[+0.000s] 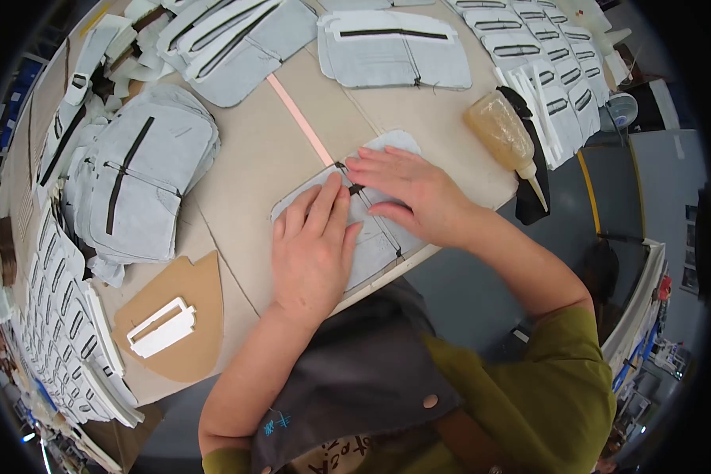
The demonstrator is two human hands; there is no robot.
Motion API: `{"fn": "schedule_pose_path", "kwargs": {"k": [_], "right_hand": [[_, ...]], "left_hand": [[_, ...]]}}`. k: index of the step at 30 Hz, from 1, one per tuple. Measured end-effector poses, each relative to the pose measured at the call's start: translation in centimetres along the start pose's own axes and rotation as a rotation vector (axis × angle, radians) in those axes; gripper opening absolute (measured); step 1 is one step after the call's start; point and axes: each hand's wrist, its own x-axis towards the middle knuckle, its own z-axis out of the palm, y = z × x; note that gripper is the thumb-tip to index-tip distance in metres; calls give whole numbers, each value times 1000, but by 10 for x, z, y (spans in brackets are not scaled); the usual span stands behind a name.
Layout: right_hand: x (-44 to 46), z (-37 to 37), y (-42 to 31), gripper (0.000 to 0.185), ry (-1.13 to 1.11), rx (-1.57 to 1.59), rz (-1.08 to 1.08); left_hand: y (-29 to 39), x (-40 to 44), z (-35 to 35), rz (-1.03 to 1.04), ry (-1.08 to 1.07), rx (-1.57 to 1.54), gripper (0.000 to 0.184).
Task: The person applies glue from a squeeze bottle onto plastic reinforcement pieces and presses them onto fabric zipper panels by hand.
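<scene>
A light grey, rounded fabric panel [371, 251] lies at the table's front edge, with dark seam lines and a black strip partly covered by my fingers. On its left half my left hand [312, 253] rests flat, fingers stretched out. My right hand [415, 193] presses on the upper right part, fingers extended and thumb apart. The two hands nearly meet over the black strip. A pink strip [299, 118] on the table runs up from the panel's top edge. Neither hand holds anything that I can see.
A squeeze bottle [500, 130] with amber contents lies at right. Stacked grey panels [138, 170] stand at left; more panels [395, 51] lie at the back. A brown card template [205, 316] bears a white slotted piece [162, 328]. Rows of white slotted pieces [59, 316] flank the left.
</scene>
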Motion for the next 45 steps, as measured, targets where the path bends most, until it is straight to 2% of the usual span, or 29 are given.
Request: {"fn": "schedule_pose_path", "kwargs": {"k": [7,13,15,24,31,33,34,35,36,37,38,39,40,41,42,43,45], "right_hand": [[-5,-2,3,48,-7,-91,-27],[-13,-12,-3,48,-76,-238,-18],[-16,-12,-6,52,-76,-290,51],[-19,-16,-12,61,-184,-371,151],[-20,-18,-14,67,-184,-419,213],[-23,-23,-16,69,-172,-424,276],[-24,-30,-15,66,-103,-391,292],[-26,-40,-13,63,-33,-355,309],[-29,-55,-7,59,135,-343,303],[-32,-73,-2,55,299,-324,296],[-28,-93,-9,48,471,-219,424],[-40,-121,9,47,465,-325,472],[-46,-143,24,46,431,-323,518],[-53,-160,40,50,302,-278,605],[-64,-171,66,55,163,-185,702],[-70,-180,93,58,-23,-30,832],[-65,-167,107,56,-72,236,788]], "left_hand": [[0,-2,1,-8,12,-43,48],[-1,-11,-8,-4,-86,-55,60],[-3,-13,-13,7,-186,-56,67],[-14,-33,-33,-60,-304,-56,76],[-25,-61,-50,-88,-273,-13,76],[-24,-65,-53,-114,-209,-68,64],[-27,-70,-52,-126,-199,-66,64],[-32,-76,-48,-138,-83,-145,54],[-36,-81,-47,-147,34,-222,45],[-37,-86,-49,-159,43,-217,45],[-37,-92,-52,-149,137,-289,37],[-37,-99,-56,-139,232,-354,29],[-37,-104,-59,-163,244,-334,29],[-39,-112,-63,-111,271,-325,24],[-43,-123,-68,-68,304,-302,19],[-47,-134,-72,-124,328,-241,19],[-54,-152,-75,-128,354,-318,13]]}}
